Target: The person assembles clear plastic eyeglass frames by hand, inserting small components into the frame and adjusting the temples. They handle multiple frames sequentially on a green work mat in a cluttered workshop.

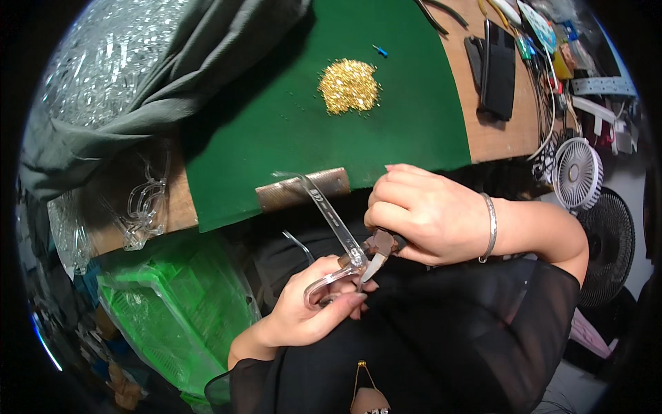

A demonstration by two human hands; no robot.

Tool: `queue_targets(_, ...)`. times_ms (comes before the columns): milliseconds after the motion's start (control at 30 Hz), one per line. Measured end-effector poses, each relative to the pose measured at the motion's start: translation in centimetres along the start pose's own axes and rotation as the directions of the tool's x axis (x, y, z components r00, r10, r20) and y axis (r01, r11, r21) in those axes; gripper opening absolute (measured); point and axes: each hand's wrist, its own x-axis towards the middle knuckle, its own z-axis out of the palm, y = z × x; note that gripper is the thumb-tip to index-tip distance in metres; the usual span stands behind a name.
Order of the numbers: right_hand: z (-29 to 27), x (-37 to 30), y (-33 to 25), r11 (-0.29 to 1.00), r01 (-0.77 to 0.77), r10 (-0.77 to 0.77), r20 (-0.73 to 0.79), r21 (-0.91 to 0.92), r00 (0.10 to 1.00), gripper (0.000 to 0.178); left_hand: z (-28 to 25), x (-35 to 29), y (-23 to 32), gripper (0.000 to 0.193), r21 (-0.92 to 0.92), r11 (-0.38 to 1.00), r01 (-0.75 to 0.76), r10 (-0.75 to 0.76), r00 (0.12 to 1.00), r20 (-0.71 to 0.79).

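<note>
Left hand (303,314) fingers pinch clear frame (331,224); right hand (427,217) fingers closed around pliers (378,252); best squeeze gently, frame held steady

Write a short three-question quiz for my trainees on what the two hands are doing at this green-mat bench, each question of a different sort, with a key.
1. True or false: the right hand grips a small tool whose tip meets the clear plastic piece.
2. Which hand holds the curved lower end of that clear piece? A) left hand B) right hand C) neither
3. Fill in: the heap of gold bits lies on the ____ mat.

Key
1. True
2. A
3. green
</note>
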Motion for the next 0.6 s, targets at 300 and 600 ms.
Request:
queue_targets(300, -0.4, 0.8, 0.4, 0.977, -0.161, 0.157, 0.042, 0.142, 0.987, 0.02, -1.3, 0.0, 2.6, 0.051, -0.458, 0.878, 0.137, -0.101, 0.99, 0.102)
queue_targets(600, 1.9, -0.1, 4.1, 0.741, -0.383, 0.532, -0.134, 0.552, 0.836, 0.029, -1.7, -0.3, 2.3, 0.058, -0.785, 0.614, 0.078, 0.004, 0.995, 0.102)
